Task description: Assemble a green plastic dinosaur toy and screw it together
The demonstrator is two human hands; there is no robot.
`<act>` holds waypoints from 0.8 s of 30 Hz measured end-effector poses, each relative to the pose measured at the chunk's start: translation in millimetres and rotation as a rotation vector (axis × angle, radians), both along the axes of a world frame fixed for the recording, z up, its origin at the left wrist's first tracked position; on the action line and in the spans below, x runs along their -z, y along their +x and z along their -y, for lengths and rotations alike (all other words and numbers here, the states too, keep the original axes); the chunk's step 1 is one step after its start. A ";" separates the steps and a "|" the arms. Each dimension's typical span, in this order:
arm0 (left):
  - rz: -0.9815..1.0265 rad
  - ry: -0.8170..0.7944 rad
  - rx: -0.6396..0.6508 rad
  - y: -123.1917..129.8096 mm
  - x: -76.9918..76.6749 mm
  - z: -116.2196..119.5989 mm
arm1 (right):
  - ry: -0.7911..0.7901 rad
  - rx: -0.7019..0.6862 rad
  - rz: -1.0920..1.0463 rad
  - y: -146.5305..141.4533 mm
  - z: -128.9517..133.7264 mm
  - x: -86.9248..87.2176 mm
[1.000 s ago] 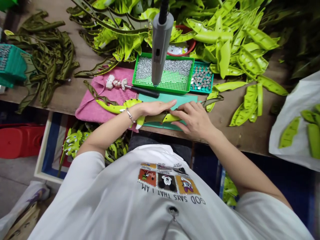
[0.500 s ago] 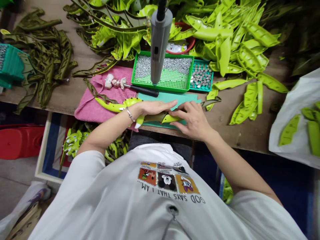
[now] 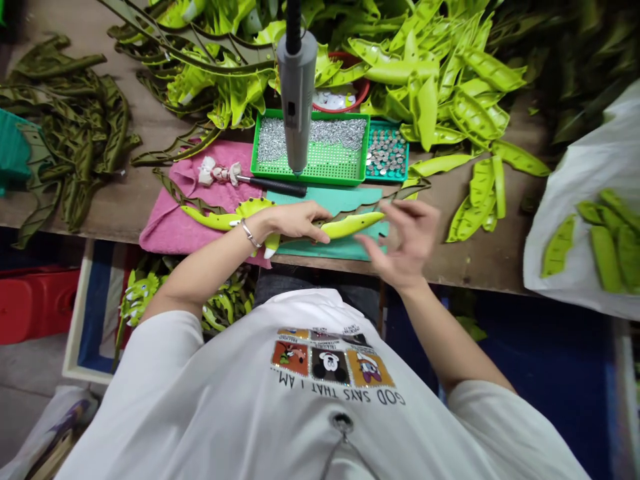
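Observation:
My left hand (image 3: 295,221) lies flat over a spiked lime-green plastic piece (image 3: 215,217), pressing it against a teal mat (image 3: 333,248). A pointed lime-green plastic blade (image 3: 351,225) with an olive strip (image 3: 400,195) extends from under my left fingertips. My right hand (image 3: 405,237) hovers just right of the blade's tip, fingers spread, holding nothing. The part of the piece under my left palm is hidden.
A hanging grey electric screwdriver (image 3: 297,100) stands over a green tray of small metal fasteners (image 3: 310,180). Beside it is a teal tray of round metal parts (image 3: 387,179). A black-handled tool (image 3: 273,187) lies on a pink towel (image 3: 165,230). Heaped plastic pieces cover the wooden table (image 3: 440,260).
My right hand has lifted off the lime-green blade and moved right, its fingers spreading. More of the blade now shows. My left hand stays on the piece, and the view has shifted slightly.

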State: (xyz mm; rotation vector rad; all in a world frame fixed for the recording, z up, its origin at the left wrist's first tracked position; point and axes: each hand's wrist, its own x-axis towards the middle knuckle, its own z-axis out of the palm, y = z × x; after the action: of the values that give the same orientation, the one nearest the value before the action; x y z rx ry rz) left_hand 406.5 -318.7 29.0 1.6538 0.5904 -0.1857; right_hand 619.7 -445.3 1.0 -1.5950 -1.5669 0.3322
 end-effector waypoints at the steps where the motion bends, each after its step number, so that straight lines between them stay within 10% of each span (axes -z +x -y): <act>1: -0.015 0.024 0.009 0.1 -1.6 -0.9 | 0.005 0.139 -0.193 1.3 1.3 2.8; 8: -0.025 -0.011 0.027 3.0 -9.1 -1.5 | -0.505 0.098 -1.218 -6.4 -11.4 16.9; 18: -0.105 0.098 0.026 6.9 -13.2 1.1 | -0.367 0.153 -1.273 -10.3 -19.1 15.7; 24: -0.210 0.539 0.098 0.1 -15.2 18.3 | -0.431 0.203 -1.241 -10.9 -14.0 20.4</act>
State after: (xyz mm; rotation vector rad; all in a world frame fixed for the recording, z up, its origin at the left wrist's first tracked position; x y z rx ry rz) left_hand 406.6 -337.0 44.1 2.2047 0.7631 -0.2922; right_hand 608.8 -431.3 -19.3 -1.3316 -0.3763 1.3024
